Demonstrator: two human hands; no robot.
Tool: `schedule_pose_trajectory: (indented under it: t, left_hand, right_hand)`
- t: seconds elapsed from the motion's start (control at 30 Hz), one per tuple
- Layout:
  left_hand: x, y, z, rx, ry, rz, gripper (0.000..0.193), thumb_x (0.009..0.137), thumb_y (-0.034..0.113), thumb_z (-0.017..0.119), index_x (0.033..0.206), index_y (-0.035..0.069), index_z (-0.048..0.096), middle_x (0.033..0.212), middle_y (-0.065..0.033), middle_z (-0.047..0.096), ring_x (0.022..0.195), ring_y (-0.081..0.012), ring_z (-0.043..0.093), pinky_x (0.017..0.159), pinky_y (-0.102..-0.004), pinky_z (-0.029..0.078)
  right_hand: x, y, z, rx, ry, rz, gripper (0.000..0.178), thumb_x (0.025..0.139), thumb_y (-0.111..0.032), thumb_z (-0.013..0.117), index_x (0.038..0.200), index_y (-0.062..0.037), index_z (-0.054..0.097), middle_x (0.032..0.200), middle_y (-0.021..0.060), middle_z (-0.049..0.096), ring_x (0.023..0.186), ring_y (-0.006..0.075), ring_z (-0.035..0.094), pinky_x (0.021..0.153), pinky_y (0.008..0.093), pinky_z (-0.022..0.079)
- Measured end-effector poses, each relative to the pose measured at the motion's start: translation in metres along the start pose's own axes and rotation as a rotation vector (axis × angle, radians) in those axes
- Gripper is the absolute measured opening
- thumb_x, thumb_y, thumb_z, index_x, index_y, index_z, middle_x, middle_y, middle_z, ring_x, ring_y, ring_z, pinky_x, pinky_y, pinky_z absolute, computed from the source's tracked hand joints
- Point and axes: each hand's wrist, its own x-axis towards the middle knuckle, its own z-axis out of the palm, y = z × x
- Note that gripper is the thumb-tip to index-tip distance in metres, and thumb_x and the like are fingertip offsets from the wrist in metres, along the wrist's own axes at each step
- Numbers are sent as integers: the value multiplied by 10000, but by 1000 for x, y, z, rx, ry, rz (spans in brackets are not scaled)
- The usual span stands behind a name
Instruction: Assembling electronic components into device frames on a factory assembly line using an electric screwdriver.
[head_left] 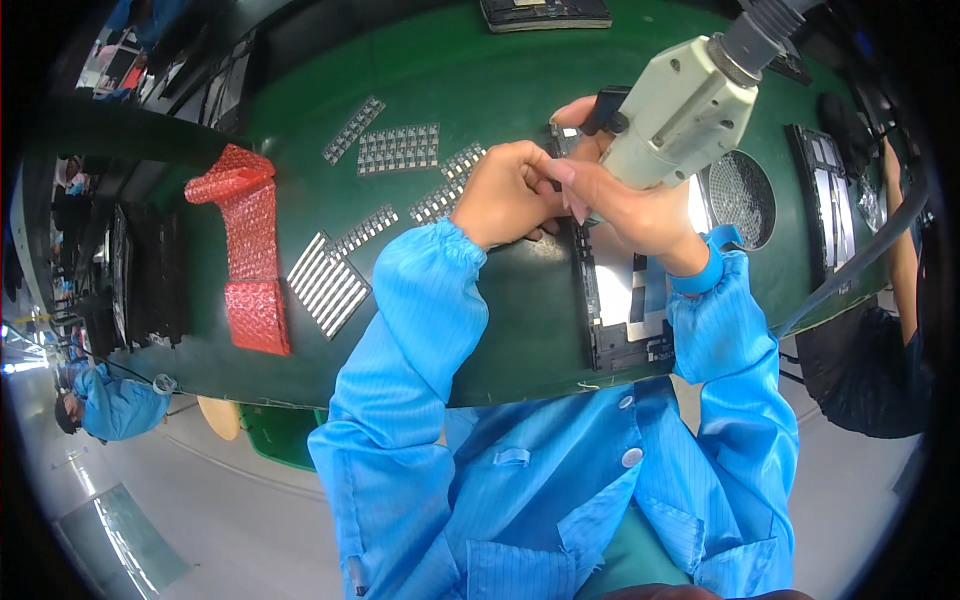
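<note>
My right hand [645, 215] wraps around a cream-coloured power tool that looks like an electric screwdriver [690, 110], with a black lever on its side and a thick grey cord end at its top. Close against it, my left hand [505, 195] is closed, fingertips pinched together near the tool's lower end. What those fingertips hold, if anything, is hidden, and so is the tool's tip. Beneath both hands lies an open black-framed electronic chassis with silver panels [612, 270], partly covered by my right forearm.
Strips and blocks of small parts [398, 150] lie left on the green table [440, 340]. A striped panel [328, 285] and red bubble wrap [252, 240] lie farther left. A round metal dish [742, 200] and another chassis [825, 200] stand right, near another person's arm [902, 250].
</note>
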Motion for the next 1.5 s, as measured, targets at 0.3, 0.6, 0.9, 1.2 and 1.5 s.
schedule_pose_trajectory:
  t: [0.3, 0.6, 0.9, 1.2, 1.5]
  left_hand:
    - [-1, -2, -1, -13, 12, -13, 208, 738, 70, 679, 872, -16, 545, 682, -72, 610, 565, -130, 619, 434, -229, 483]
    - [4, -6, 1, -47, -13, 52, 149, 756, 41, 643, 828, -8, 521, 669, -68, 617, 561, -123, 614, 432, -225, 481]
    - [-3, 3, 1, -10, 11, -80, 301, 707, 76, 734, 844, -2, 478, 680, -66, 558, 550, -124, 592, 417, -220, 459]
    - [-3, 2, 4, -31, 12, -112, 276, 715, 88, 738, 795, 46, 477, 712, -62, 603, 542, -94, 587, 425, -172, 439]
    - [-3, 5, 5, -52, 31, -104, 289, 707, 96, 750, 797, 20, 486, 716, -57, 557, 565, -113, 594, 441, -195, 450]
  right_hand:
    - [1, 7, 1, 14, 11, 23, 318, 777, 16, 619, 1060, 32, 474, 620, 26, 541, 518, 84, 514, 472, 218, 403]
    - [-11, 12, 3, -148, -8, -59, 278, 798, -18, 626, 1021, 12, 462, 640, 15, 529, 559, 70, 513, 488, 214, 405]
    - [-16, -32, -68, 49, 364, -91, 302, 747, 4, 655, 1022, 34, 534, 593, 20, 534, 499, 97, 518, 446, 244, 411]
    - [-12, 14, -145, -54, 648, -123, 294, 725, 21, 661, 985, 70, 535, 569, 37, 530, 448, 117, 502, 430, 238, 388]
    - [-8, 21, -149, -96, 579, -84, 264, 725, 31, 649, 966, 47, 542, 592, 43, 539, 463, 114, 518, 427, 235, 408]
